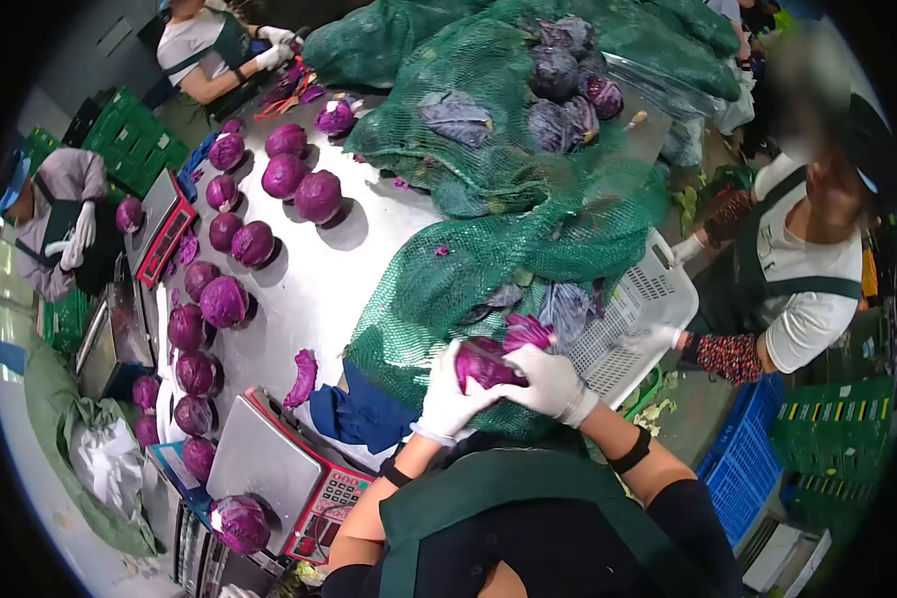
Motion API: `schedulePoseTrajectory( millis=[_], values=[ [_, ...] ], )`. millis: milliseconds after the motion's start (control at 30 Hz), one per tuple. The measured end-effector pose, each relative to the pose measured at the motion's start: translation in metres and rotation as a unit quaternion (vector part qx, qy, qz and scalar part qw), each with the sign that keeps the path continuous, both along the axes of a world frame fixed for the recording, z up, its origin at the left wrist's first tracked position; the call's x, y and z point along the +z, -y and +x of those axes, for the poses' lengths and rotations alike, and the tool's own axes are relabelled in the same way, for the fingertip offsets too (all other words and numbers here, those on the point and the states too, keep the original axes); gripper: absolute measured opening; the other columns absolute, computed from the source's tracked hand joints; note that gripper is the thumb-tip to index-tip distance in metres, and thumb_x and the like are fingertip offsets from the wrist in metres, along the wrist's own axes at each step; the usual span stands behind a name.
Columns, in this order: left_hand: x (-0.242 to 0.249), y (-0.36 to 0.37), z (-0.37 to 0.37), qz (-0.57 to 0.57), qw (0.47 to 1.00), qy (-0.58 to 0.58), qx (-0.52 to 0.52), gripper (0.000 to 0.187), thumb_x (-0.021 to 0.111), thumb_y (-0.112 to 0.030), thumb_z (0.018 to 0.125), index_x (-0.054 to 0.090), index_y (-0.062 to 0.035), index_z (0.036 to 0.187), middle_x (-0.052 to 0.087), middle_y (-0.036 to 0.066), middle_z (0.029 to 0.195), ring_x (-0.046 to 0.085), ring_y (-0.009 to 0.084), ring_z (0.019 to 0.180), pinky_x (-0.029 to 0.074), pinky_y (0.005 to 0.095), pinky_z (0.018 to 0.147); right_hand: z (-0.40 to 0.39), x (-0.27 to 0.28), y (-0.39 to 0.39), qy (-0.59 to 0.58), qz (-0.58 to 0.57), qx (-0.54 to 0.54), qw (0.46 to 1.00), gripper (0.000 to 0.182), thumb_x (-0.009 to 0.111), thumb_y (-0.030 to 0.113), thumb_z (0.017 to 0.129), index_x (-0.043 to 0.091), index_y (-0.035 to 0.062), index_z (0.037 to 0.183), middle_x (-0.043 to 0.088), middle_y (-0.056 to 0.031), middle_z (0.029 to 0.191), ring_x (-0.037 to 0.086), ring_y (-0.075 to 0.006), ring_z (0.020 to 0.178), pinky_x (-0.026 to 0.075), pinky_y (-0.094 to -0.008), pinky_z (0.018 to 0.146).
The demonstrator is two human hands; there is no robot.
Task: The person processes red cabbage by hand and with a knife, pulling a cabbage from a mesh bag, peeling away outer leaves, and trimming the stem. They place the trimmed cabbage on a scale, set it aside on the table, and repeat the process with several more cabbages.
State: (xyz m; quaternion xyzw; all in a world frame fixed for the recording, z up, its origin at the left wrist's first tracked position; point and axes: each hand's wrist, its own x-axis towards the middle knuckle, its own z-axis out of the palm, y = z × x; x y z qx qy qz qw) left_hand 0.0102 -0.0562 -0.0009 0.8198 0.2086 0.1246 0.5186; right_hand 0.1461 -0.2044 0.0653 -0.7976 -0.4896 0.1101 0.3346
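Observation:
A red cabbage (482,365) sits between my two white-gloved hands, just in front of my apron. My left hand (450,392) wraps its left side, with the fingers up along it and the thumb across the near face. From the right, my right hand (550,382) closes on the same cabbage, its thumb meeting the left one. A purple outer leaf (528,332) stands away from the head at the right fingertips. Behind the hands lies a green mesh sack (409,304), with dull, dark outer leaves (566,311) beside the cabbage.
Several trimmed cabbages (224,301) line the left of the metal table (319,269). A red scale (269,453) stands at front left, a blue cloth (359,407) near my left forearm. A co-worker at right has a gloved hand (686,249) at a white basket (648,299). Blue crates (738,458) stand below.

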Motion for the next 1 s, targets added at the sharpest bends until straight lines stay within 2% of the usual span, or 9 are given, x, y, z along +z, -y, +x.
schedulePoseTrajectory(
  millis=[100, 267, 433, 533, 633, 767, 867, 967, 1000],
  values=[
    [0.016, 0.017, 0.01, 0.176, 0.981, -0.055, -0.053, 0.102, 0.079, -0.041, 0.057, 0.03, -0.0043, 0.14, 0.038, 0.025, 0.131, 0.043, 0.0421, 0.119, 0.042, 0.051, 0.093, 0.003, -0.001, -0.01, 0.033, -0.098, 0.026, 0.994, 0.038, 0.071, 0.041, 0.071, 0.057, 0.0066, 0.078, 0.059, -0.0125, 0.073, 0.06, -0.0297, 0.057, 0.049, -0.0392, 0.052],
    [0.032, 0.007, 0.017, 0.221, 0.959, -0.091, -0.155, 0.111, 0.08, -0.04, 0.057, 0.021, -0.0054, 0.144, 0.027, 0.025, 0.143, 0.043, 0.04, 0.121, 0.04, 0.0509, 0.095, 0.024, -0.022, -0.002, 0.013, -0.092, 0.062, 0.994, 0.022, 0.064, 0.026, 0.073, 0.056, 0.0056, 0.074, 0.061, -0.0138, 0.066, 0.062, -0.0311, 0.061, 0.051, -0.0402, 0.056],
    [0.034, -0.013, 0.002, 0.178, 0.961, -0.079, -0.195, 0.113, 0.082, -0.035, 0.056, 0.02, -0.0018, 0.144, 0.02, 0.027, 0.147, 0.037, 0.0411, 0.128, 0.035, 0.0467, 0.103, 0.055, -0.022, 0.01, -0.234, -0.118, -0.023, 0.965, 0.013, 0.058, 0.017, 0.077, 0.058, 0.0046, 0.074, 0.062, -0.0154, 0.07, 0.063, -0.0311, 0.065, 0.051, -0.0373, 0.061],
    [0.022, -0.03, -0.02, 0.087, 0.977, -0.033, -0.19, 0.113, 0.085, -0.03, 0.054, 0.021, 0.0, 0.144, 0.023, 0.029, 0.145, 0.027, 0.0423, 0.134, 0.028, 0.0426, 0.11, 0.072, -0.037, 0.02, 0.006, -0.146, -0.091, 0.985, 0.02, 0.06, 0.024, 0.078, 0.057, 0.0043, 0.076, 0.061, -0.0166, 0.07, 0.063, -0.032, 0.067, 0.051, -0.0375, 0.063],
    [0.039, -0.03, -0.029, 0.097, 0.979, -0.046, -0.176, 0.116, 0.085, -0.039, 0.056, 0.02, -0.001, 0.144, 0.021, 0.028, 0.146, 0.03, 0.043, 0.133, 0.032, 0.0434, 0.107, 0.046, -0.014, 0.013, -0.214, -0.029, -0.078, 0.973, 0.037, 0.072, 0.034, 0.074, 0.058, 0.0035, 0.089, 0.061, -0.0109, 0.073, 0.062, -0.0257, 0.067, 0.051, -0.034, 0.066],
    [0.035, 0.002, -0.018, 0.19, 0.973, -0.085, -0.1, 0.107, 0.082, -0.043, 0.059, 0.027, -0.0056, 0.143, 0.026, 0.024, 0.145, 0.042, 0.0413, 0.124, 0.042, 0.0449, 0.098, -0.005, -0.002, -0.018, -0.146, -0.043, 0.056, 0.987, 0.031, 0.067, 0.031, 0.078, 0.058, 0.0049, 0.093, 0.061, -0.0122, 0.083, 0.062, -0.0306, 0.075, 0.049, -0.0361, 0.068],
    [0.047, -0.019, -0.032, 0.146, 0.978, -0.063, -0.132, 0.095, 0.085, -0.032, 0.057, 0.038, -0.0102, 0.137, 0.034, 0.024, 0.142, 0.046, 0.0408, 0.121, 0.043, 0.0415, 0.098, 0.043, -0.028, -0.015, -0.028, 0.009, -0.032, 0.999, 0.017, 0.055, 0.021, 0.082, 0.058, 0.0055, 0.089, 0.06, -0.0154, 0.077, 0.062, -0.0335, 0.075, 0.05, -0.0419, 0.065],
    [0.036, -0.047, -0.064, 0.099, 0.979, -0.078, -0.157, 0.098, 0.087, -0.031, 0.053, 0.039, -0.0036, 0.133, 0.034, 0.027, 0.14, 0.045, 0.0405, 0.123, 0.042, 0.0414, 0.1, 0.061, -0.028, 0.001, 0.052, -0.188, -0.077, 0.978, 0.023, 0.062, 0.022, 0.08, 0.058, 0.0063, 0.097, 0.061, -0.0135, 0.089, 0.062, -0.0328, 0.074, 0.051, -0.0413, 0.064],
    [0.046, -0.042, -0.064, 0.103, 0.98, -0.1, -0.135, 0.103, 0.089, -0.033, 0.051, 0.036, -0.0015, 0.134, 0.033, 0.029, 0.14, 0.043, 0.0407, 0.125, 0.041, 0.0412, 0.102, 0.049, -0.016, -0.003, 0.032, -0.084, -0.065, 0.994, 0.028, 0.064, 0.023, 0.08, 0.058, 0.0068, 0.102, 0.061, -0.0127, 0.09, 0.062, -0.032, 0.073, 0.051, -0.0408, 0.064]
  ],
)
